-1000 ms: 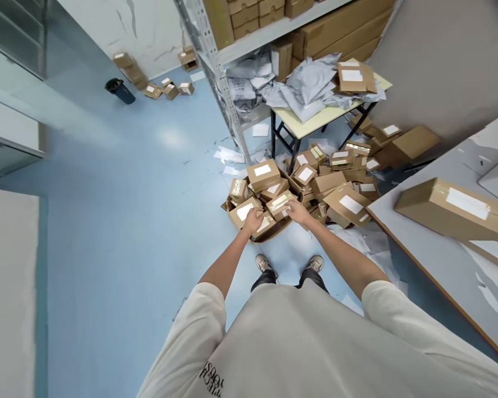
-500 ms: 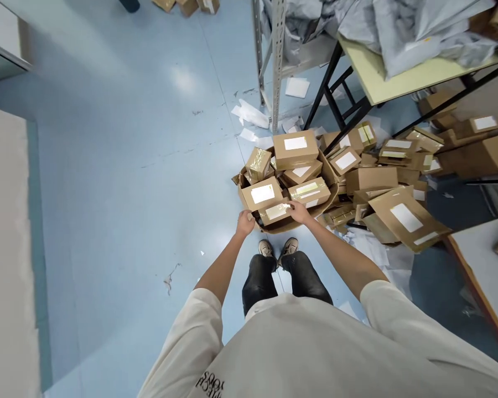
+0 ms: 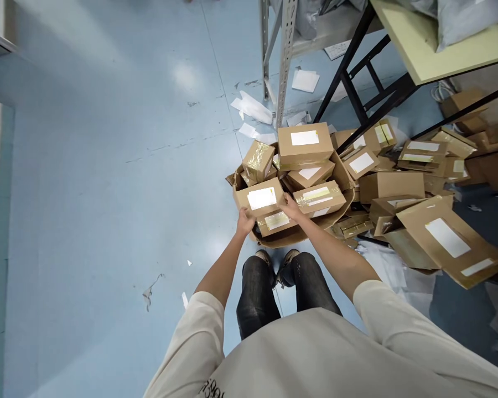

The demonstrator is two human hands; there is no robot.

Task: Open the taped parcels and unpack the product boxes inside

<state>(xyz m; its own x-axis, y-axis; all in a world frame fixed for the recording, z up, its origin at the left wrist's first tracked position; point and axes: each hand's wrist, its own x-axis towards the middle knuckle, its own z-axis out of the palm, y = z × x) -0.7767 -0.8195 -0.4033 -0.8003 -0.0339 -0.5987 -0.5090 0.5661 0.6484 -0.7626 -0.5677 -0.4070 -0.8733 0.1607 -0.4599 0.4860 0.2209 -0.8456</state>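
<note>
One cardboard box with white label (image 3: 262, 198) is pinched at its two ends by the left hand (image 3: 244, 221) and the right hand (image 3: 291, 208), perhaps so that its weight is shared. It is held at the near left of a large open carton (image 3: 294, 237), over a taped box (image 3: 277, 222). Other labelled boxes (image 3: 306, 157) are heaped inside, apparently supported by one another.

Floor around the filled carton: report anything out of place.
Scraps of white paper litter the floor by the shelf post, and parcels lie heaped at odd angles outside the carton instead of stacked.
</note>
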